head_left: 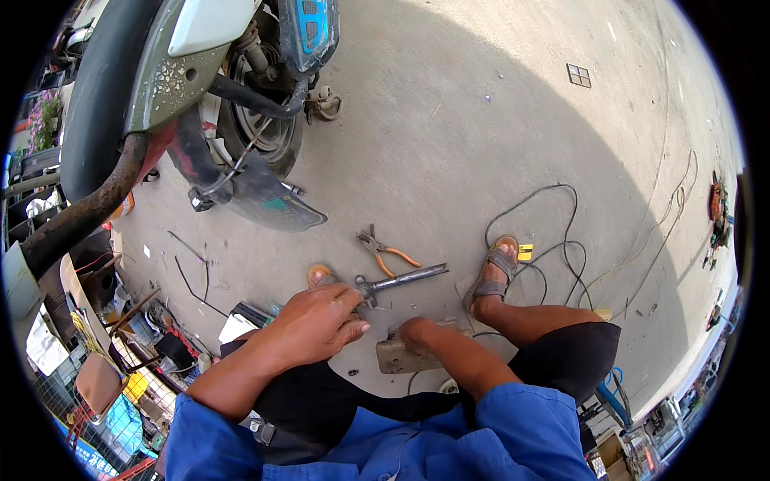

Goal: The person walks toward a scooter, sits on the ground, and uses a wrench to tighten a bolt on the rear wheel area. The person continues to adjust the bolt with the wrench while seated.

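Head view, listed largest first, from where I stand. Concrete ground (449,144), carrying everything; no finished piece shows on it, so the handwork looks under way, with the remainder unreadable. Vehicle (172,80), one, partly in view, toward the ground's far left corner. Clutter heap (104,383), one, along the ground's left edge. Metal block (401,359), one, worn, on the ground between the person's legs (533,321). Left hand (321,321), one: fingers curled narrow, thumb apart; whether they hold anything, I cannot tell. Right hand (417,331), one: at the block's far edge, fingers hidden, spread and grip untellable. Hammer (405,279), one, just past the left knuckles, contact unclear. Pliers (374,246), one pair, orange-handled, legs apart, on the ground beyond the hammer.
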Available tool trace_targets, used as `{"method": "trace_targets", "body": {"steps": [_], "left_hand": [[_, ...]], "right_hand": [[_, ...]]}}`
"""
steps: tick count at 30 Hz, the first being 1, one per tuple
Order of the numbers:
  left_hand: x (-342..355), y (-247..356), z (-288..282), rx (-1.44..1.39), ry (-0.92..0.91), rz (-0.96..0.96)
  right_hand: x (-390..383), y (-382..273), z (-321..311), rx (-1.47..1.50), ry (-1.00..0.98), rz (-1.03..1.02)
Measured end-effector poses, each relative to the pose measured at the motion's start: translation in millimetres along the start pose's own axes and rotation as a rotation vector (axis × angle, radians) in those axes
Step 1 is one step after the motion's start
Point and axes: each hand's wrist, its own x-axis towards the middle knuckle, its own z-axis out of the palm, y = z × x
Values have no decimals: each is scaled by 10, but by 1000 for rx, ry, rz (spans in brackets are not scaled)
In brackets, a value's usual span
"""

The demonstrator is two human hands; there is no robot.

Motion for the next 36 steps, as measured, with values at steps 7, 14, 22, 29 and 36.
{"method": "trace_targets", "body": {"steps": [7,14,22,29,36], "left_hand": [[-95,71,6,119,117,149],[-340,183,148,280,255,194],[-573,192,197,254,324,149],[-780,-81,-17,-49,405,31],[-1044,-1073,109,-652,545,-85]], "right_hand": [[785,-40,298,-211,-86,-181],[136,-638,-879,-337,-35,-103],[424,-763,-1942,-357,478,-324],[-1653,-768,-2882,-392,1036,-166],[-3324,-165,-2878,-466,1166,123]]}}
